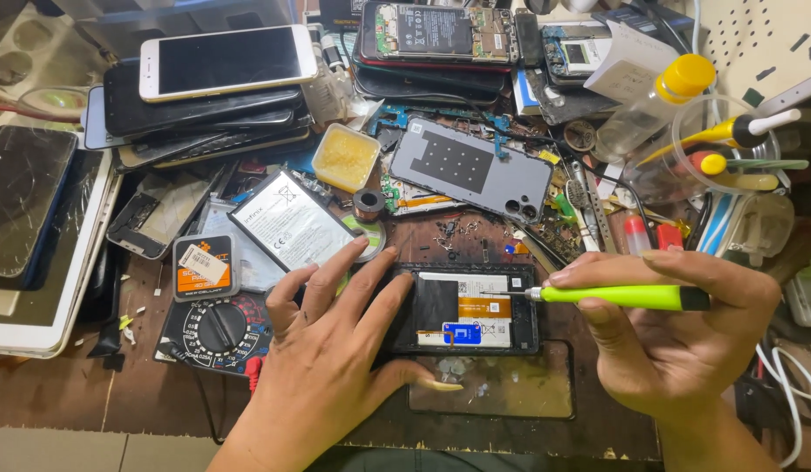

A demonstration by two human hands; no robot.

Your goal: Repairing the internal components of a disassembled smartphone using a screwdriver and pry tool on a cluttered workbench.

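Note:
An opened black phone (466, 308) lies back-up in the middle of the bench, its insides showing with an orange strip and a small blue part. My left hand (335, 350) rests flat on its left end, fingers spread. My right hand (676, 341) grips a green-handled screwdriver (628, 296), held level, with its metal tip at the phone's upper right corner. A grey phone back cover (471, 166) lies just beyond the phone.
A stack of phones (204, 96) sits at the back left. A loose battery (292, 218), a multimeter (215, 328), a yellow paste tub (346, 156), a solder spool (368, 203), a clear cup of tools (729, 140) and a yellow-capped bottle (659, 100) crowd around. A glass panel (510, 389) lies in front.

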